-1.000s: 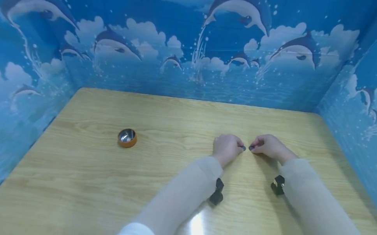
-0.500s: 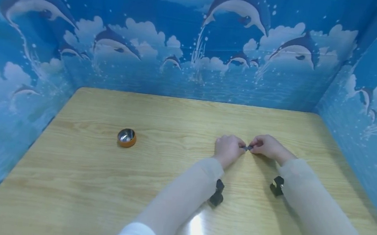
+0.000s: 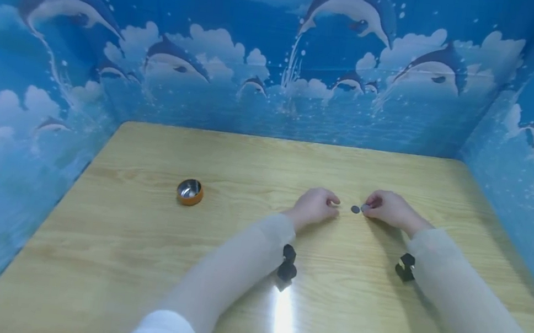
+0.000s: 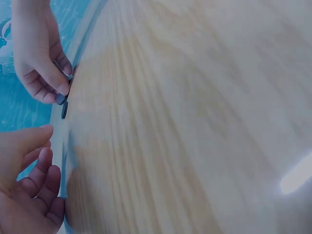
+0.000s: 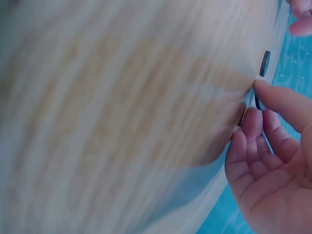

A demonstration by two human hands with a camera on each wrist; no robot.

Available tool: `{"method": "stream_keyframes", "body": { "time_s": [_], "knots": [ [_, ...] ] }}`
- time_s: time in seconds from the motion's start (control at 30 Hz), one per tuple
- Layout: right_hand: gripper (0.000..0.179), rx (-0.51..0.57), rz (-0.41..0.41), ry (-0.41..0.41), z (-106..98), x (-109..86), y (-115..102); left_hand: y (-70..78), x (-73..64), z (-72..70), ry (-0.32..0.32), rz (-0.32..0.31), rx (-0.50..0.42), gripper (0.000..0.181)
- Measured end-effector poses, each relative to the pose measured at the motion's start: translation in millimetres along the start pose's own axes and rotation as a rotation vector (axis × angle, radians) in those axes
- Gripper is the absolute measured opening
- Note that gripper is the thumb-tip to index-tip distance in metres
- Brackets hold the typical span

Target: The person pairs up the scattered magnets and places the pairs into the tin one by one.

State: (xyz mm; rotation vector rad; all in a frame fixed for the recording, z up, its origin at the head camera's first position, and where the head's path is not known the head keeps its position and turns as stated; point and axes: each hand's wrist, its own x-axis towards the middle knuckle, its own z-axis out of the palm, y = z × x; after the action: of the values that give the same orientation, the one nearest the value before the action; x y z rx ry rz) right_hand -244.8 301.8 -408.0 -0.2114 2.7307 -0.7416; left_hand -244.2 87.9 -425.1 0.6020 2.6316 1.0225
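A small dark flat disc [image 3: 355,209] lies on the wooden table, between my two hands. Just right of it, my right hand [image 3: 388,208] pinches a second dark disc [image 3: 365,207] between thumb and fingertips, low over the wood. The right wrist view shows the held disc [image 5: 259,102] edge-on under the thumb, with the loose disc [image 5: 264,63] a short gap away. My left hand [image 3: 314,207] is left of the loose disc, its thumb and fingers parted and bent loosely around nothing. In the left wrist view the loose disc [image 4: 64,109] overlaps the area right below the other hand's fingertips.
A small bowl [image 3: 190,192], orange outside and shiny metal inside, stands on the left part of the table [image 3: 234,273]. Blue dolphin-print curtains [image 3: 274,106] rise behind the table and on both sides. Dark devices sit at both wrists.
Both hands pinched a disc and brought the two together edge to edge. My left hand has since let go of its disc and drawn back left; my right hand keeps its disc.
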Motion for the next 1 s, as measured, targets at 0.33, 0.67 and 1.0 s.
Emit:
{"method": "stream_keyframes", "body": {
  "time_s": [0.33, 0.67, 1.0],
  "knots": [
    [0.038, 0.056, -0.01, -0.021, 3.8, -1.7, -3.6, -27.1, -25.1, -24.2, -0.06, 0.0, -0.027, 0.03],
    [0.034, 0.023, -0.025, -0.037, 8.7, 3.6, -6.9, -68.4, -60.8, -57.9, -0.029, -0.049, -0.099, 0.03],
    [0.032, 0.016, -0.027, -0.045, 9.6, 1.7, -8.9, -97.7, -98.2, -81.6, 0.025, -0.156, -0.154, 0.028]
  ]
}}
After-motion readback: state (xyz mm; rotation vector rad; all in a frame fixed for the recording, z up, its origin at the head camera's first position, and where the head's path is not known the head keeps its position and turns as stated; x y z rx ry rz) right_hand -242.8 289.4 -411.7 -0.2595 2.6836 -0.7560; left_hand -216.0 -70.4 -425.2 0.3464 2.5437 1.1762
